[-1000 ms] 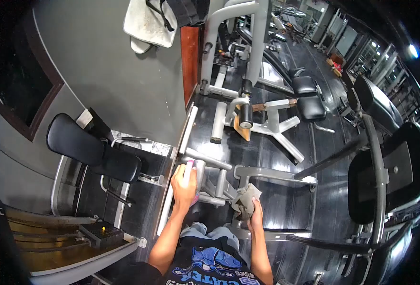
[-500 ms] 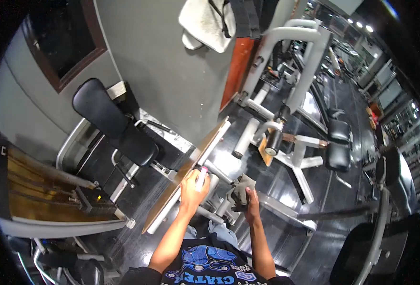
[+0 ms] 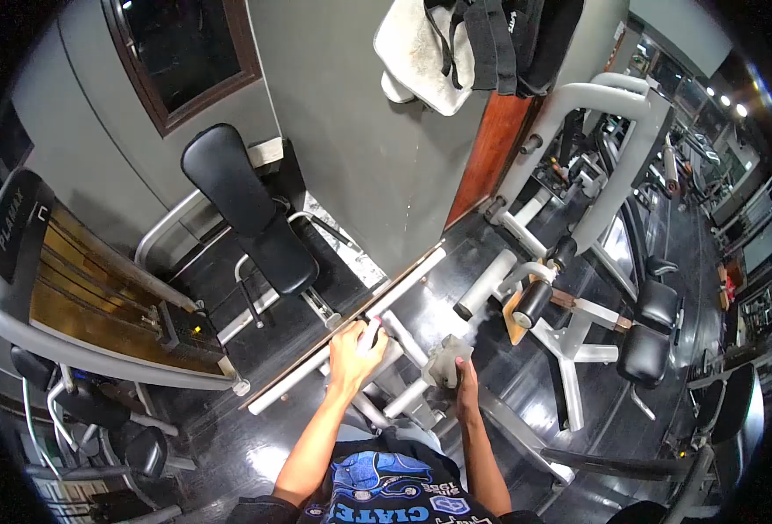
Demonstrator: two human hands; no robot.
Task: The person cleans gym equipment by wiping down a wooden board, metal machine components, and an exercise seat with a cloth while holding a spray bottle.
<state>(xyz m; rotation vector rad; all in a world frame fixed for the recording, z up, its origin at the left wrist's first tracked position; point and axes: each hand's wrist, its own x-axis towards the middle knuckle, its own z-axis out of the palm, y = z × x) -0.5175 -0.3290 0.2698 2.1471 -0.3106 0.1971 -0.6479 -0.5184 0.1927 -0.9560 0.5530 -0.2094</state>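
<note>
My left hand (image 3: 353, 360) is closed around a small white bottle with a pink top (image 3: 370, 335), held just over the near edge of a long, narrow board with a pale tube along it (image 3: 290, 389). In my right hand (image 3: 467, 389) is a crumpled grey cloth (image 3: 443, 360), gripped with the thumb on top. The cloth hangs near the grey metal frame (image 3: 403, 339) of a gym machine in front of me. The bottle's lower part is hidden by my fingers.
A black padded seat machine (image 3: 250, 210) stands beyond the board, and a weight-stack machine (image 3: 97, 279) at left. To the right is a grey machine with black pads (image 3: 652, 336). Towels (image 3: 429, 52) hang on the wall.
My view has shifted, so the surroundings appear farther right and more of the weight-stack machine shows. The board now lies at a flatter slant. Both hands keep their hold on the bottle and cloth.
</note>
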